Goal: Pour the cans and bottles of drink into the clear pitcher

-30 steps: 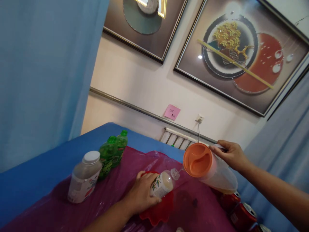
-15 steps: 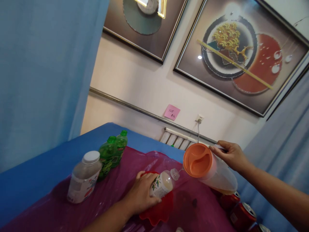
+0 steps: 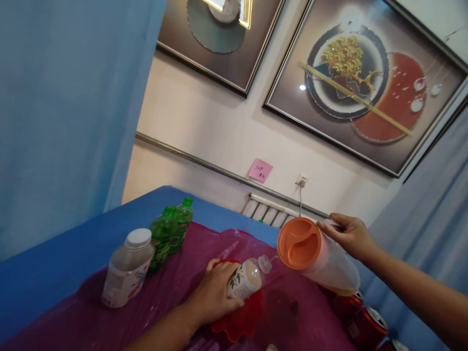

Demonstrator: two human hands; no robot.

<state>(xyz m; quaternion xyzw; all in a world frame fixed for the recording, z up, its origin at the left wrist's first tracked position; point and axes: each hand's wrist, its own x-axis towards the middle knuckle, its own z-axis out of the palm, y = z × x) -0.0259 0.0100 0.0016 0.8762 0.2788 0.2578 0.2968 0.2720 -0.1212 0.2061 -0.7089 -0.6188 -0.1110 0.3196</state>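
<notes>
My left hand (image 3: 214, 292) is closed round a small clear bottle (image 3: 246, 278) with a leaf label, tilted toward the right over a red dish (image 3: 241, 321). The bottle holds pale liquid and its open neck points at the pitcher. My right hand (image 3: 349, 234) grips the handle of a clear pitcher (image 3: 329, 270) with an orange lid (image 3: 299, 242). The pitcher is tipped on its side, its spout close to the bottle's mouth, and yellowish liquid lies in its lower side.
A white-capped clear bottle (image 3: 127, 268) and two green bottles (image 3: 170, 234) stand at the left on a magenta plastic sheet (image 3: 175, 282) over a blue table (image 3: 47, 263). Red cans (image 3: 365, 324) lie at the lower right. Blue curtains hang on both sides.
</notes>
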